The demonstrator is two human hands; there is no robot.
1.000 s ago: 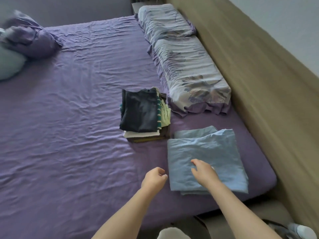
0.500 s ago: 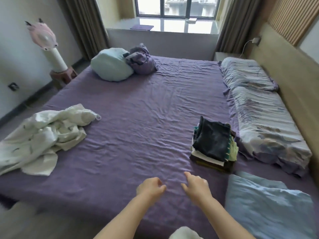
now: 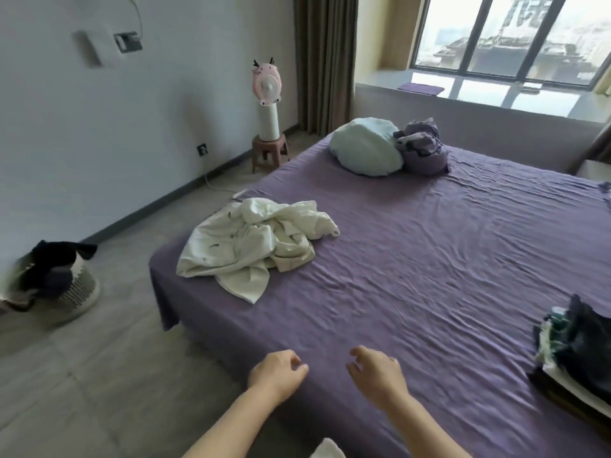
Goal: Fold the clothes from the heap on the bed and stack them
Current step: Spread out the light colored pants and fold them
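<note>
View has swung left since half a second ago: folded blue piece and the pillows are out of frame, the folded stack is pushed to the right edge, and the floor on the left now shows.

Left to right: laundry basket [image 3: 71, 285] on the floor with dark items in it. Pink fan [image 3: 266, 81] on a stool by the wall. Crumpled white garment [image 3: 251, 249] lies unfolded near the bed's [image 3: 446, 259] left corner, well apart from both hands. Pale blue bundle [image 3: 365, 147] and purple bundle [image 3: 423, 148] touch each other at the far end. Left hand [image 3: 276, 371] hovers at the near edge of the bed, fingers loosely curled, holding nothing. Right hand [image 3: 377, 375] just beside it, fingers also relaxed, empty. Folded stack [image 3: 577, 345] sits at the right edge, dark piece on top.

My read: last piece is done and the turn means the white garment is next; needs a reach forward-left. Bundles at the far end look unfolded too, so work remains.
</note>
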